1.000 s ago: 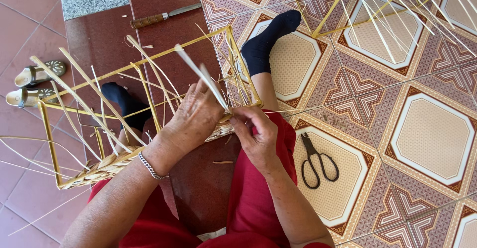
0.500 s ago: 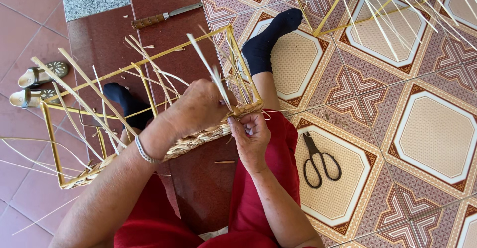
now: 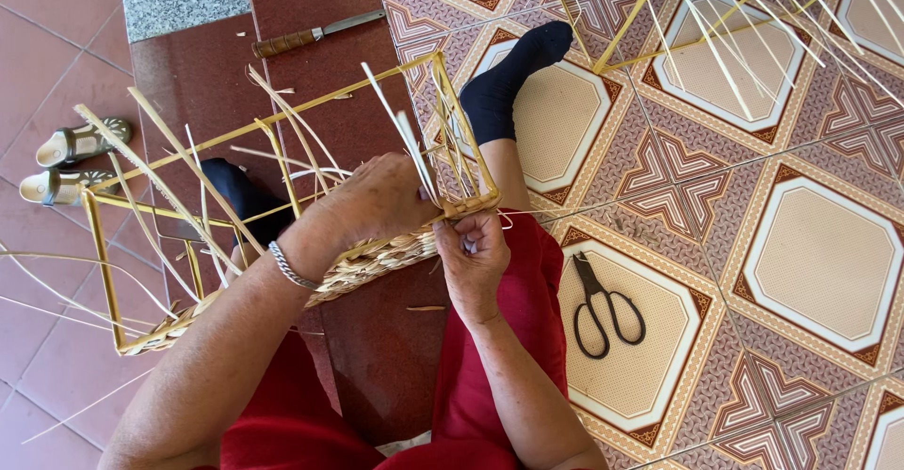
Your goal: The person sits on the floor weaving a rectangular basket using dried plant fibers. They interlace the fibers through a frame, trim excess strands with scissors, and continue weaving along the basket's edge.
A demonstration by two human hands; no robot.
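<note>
Two hands at frame (image 3: 282, 197) corner | left hand (image 3: 377, 208) clamps rim | right hand (image 3: 476, 258) pinches straw strand (image 3: 400, 136) | light, stiff frame; brittle straw, hold near weave (image 3: 367, 263)

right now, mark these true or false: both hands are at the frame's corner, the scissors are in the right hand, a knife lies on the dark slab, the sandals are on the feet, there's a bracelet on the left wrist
1. Both hands are at the frame's corner. True: the left hand and right hand meet at the near corner of the yellow frame, by the woven edge.
2. The scissors are in the right hand. False: the scissors lie on the tiled floor, apart from both hands.
3. A knife lies on the dark slab. True: the knife rests there, beyond the frame.
4. The sandals are on the feet. False: the sandals sit empty on the floor; the feet wear black socks.
5. A bracelet is on the left wrist. True: a silver bracelet.
</note>
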